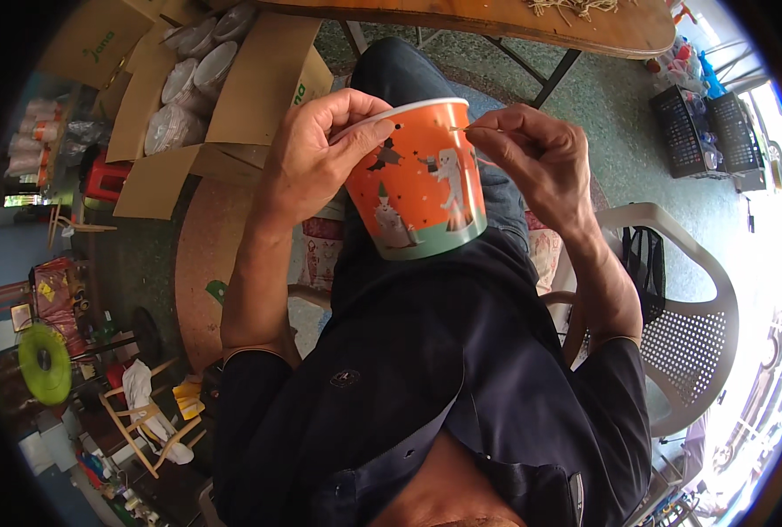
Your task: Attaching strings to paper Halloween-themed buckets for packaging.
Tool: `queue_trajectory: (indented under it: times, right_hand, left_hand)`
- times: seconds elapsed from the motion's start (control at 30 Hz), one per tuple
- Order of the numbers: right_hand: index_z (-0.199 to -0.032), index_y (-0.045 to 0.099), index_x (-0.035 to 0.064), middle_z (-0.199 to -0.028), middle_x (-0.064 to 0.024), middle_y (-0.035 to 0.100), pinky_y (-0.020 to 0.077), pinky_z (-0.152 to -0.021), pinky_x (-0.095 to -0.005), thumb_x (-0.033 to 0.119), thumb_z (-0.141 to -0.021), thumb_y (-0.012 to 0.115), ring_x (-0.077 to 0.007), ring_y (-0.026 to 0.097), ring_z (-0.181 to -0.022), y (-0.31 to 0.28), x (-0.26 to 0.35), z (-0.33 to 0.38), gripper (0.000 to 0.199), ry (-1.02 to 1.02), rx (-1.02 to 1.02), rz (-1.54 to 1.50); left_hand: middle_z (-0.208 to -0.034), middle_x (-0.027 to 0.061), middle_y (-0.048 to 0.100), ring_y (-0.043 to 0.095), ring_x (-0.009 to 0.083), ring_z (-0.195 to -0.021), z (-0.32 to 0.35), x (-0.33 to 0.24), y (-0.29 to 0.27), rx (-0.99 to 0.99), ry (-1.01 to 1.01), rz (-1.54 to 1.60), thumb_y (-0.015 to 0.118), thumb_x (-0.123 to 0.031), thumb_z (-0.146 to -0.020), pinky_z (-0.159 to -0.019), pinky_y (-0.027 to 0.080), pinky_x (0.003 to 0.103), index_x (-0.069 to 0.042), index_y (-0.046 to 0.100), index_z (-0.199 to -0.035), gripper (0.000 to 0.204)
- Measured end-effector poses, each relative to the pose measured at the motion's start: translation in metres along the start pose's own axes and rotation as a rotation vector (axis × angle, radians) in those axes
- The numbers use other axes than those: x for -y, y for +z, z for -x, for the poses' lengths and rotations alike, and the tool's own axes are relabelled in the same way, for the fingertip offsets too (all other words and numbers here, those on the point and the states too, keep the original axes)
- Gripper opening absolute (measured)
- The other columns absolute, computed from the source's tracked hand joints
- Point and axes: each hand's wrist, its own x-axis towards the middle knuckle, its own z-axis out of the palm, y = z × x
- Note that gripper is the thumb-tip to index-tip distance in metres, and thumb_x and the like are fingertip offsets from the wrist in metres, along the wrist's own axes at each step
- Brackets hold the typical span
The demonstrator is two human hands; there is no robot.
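I count one orange bucket (422, 189), one wooden bench (470, 12), two black crates (685, 132), one green fan (46, 364), one open box (264, 88) and at least five wrapped bundles (180, 83).

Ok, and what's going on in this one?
A seated person holds an orange bucket above the lap, the left hand gripping it by the rim. The right hand, beside the bucket's other side near the top, seems to pinch a thin piece, too small to make out. An open carton of wrapped things stands to the left, and loose strands lie on the table.
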Motion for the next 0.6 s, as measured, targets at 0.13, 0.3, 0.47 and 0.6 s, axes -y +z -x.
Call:
queue_trajectory:
  times: [0.13, 0.3, 0.47, 0.6]
  right_hand:
    - [-0.095, 0.077, 0.0029, -0.08, -0.001, 0.066, 0.0446, -0.056, -0.0235, 0.004, -0.086, 0.081, -0.0054, 0.054, -0.063, 0.007, 0.002, 0.001, 0.009, -0.278, -0.078, 0.318]
    - [-0.091, 0.076, 0.0038, -0.082, -0.0037, 0.065, 0.0475, -0.055, -0.0266, -0.001, -0.081, 0.081, -0.0097, 0.058, -0.064, 0.015, -0.001, 0.003, 0.012, -0.451, -0.135, 0.36]
    - [-0.085, 0.07, 0.0029, -0.08, -0.0054, 0.063, 0.0488, -0.053, -0.0295, -0.001, -0.078, 0.079, -0.0143, 0.062, -0.063, 0.018, -0.005, 0.004, 0.012, -0.472, -0.132, 0.441]
    - [-0.082, 0.066, 0.0035, -0.079, -0.0062, 0.061, 0.0499, -0.053, -0.0314, 0.002, -0.077, 0.076, -0.0191, 0.063, -0.061, 0.019, -0.002, 0.007, 0.011, -0.431, -0.096, 0.514]
  left_hand:
    - [-0.089, 0.0081, 0.077, 0.07, 0.0083, -0.081, 0.01, -0.015, 0.015, -0.15, 0.099, -0.126, 0.072, -0.01, -0.098, -0.072, 0.055, 0.023, 0.005, 0.071, -0.107, 0.017]
    - [-0.093, 0.0155, 0.079, 0.077, 0.0161, -0.086, 0.013, -0.017, 0.024, -0.148, 0.188, -0.324, 0.073, -0.007, -0.096, -0.075, 0.061, 0.029, 0.005, 0.072, -0.107, 0.016]
    - [-0.099, 0.0147, 0.079, 0.076, 0.0158, -0.093, 0.011, -0.015, 0.027, 0.04, -0.07, -0.175, 0.075, -0.01, -0.096, -0.082, 0.061, 0.029, 0.004, 0.07, -0.114, 0.024]
    - [-0.103, 0.0148, 0.079, 0.076, 0.0165, -0.097, 0.009, -0.014, 0.026, 0.084, -0.134, -0.19, 0.075, -0.011, -0.096, -0.085, 0.061, 0.029, 0.004, 0.069, -0.118, 0.027]
